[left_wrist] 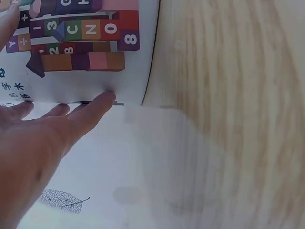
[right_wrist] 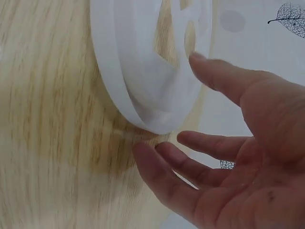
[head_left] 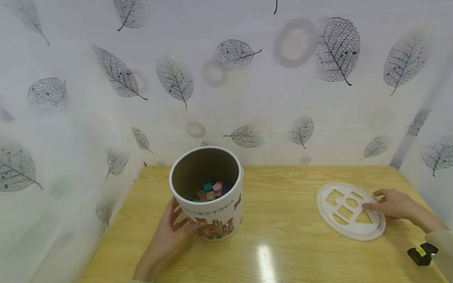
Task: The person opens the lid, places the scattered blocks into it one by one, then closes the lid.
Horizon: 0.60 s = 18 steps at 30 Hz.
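Note:
A white bucket [head_left: 219, 212], printed with a colourful block picture and dark lettering, stands on the table at left centre. Inside its uncovered mouth lie several small coloured blocks [head_left: 210, 192]. My left hand [head_left: 164, 236] holds the bucket's left side, thumb toward the front; in the left wrist view its fingertips touch the printed wall [left_wrist: 95, 81]. To the right, a round white lid [head_left: 322, 204] with cut-out shapes lies flat. My right hand [head_left: 396, 204] is at its right edge, thumb over the lid [right_wrist: 143, 71] and fingers spread loosely beside the rim, not gripping it.
The wooden table [head_left: 283, 220] runs back to a pale curtain [head_left: 265, 102] with leaf prints, which also hangs at both sides. A small black device [head_left: 422, 253] with a yellow label is by the right sleeve.

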Each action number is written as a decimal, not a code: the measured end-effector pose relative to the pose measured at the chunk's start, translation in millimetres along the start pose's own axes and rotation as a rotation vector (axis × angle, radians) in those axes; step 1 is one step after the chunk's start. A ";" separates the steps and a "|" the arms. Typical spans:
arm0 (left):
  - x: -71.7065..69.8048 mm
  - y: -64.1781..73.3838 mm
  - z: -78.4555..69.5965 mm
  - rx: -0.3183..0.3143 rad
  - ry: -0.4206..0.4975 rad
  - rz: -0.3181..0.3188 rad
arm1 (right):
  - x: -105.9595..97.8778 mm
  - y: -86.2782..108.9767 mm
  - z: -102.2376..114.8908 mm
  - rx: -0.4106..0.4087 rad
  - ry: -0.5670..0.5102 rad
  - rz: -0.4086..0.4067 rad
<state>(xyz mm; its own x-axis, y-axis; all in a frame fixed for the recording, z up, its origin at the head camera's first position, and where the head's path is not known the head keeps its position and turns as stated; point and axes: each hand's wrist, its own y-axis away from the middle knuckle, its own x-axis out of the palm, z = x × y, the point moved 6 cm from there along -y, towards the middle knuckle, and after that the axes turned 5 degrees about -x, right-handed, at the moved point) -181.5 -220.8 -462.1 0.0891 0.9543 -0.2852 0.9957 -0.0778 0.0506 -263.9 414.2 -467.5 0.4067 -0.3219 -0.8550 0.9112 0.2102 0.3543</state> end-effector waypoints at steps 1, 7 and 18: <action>0.5 0.2 0.0 0.003 0.003 -0.001 | 1.8 0.0 -1.0 0.016 -0.024 0.012; 2.4 0.4 0.0 0.016 0.027 -0.008 | 11.9 -2.3 -1.0 0.084 -0.150 0.030; 5.6 -1.2 4.8 0.031 0.007 0.003 | 19.6 -3.4 9.9 0.110 -0.298 0.043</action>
<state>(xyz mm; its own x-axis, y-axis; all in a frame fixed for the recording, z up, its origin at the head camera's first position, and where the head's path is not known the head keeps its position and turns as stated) -182.0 -216.8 -468.4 0.0921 0.9559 -0.2789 0.9957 -0.0895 0.0220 -258.4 398.0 -481.7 0.4317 -0.5748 -0.6952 0.8877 0.1337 0.4406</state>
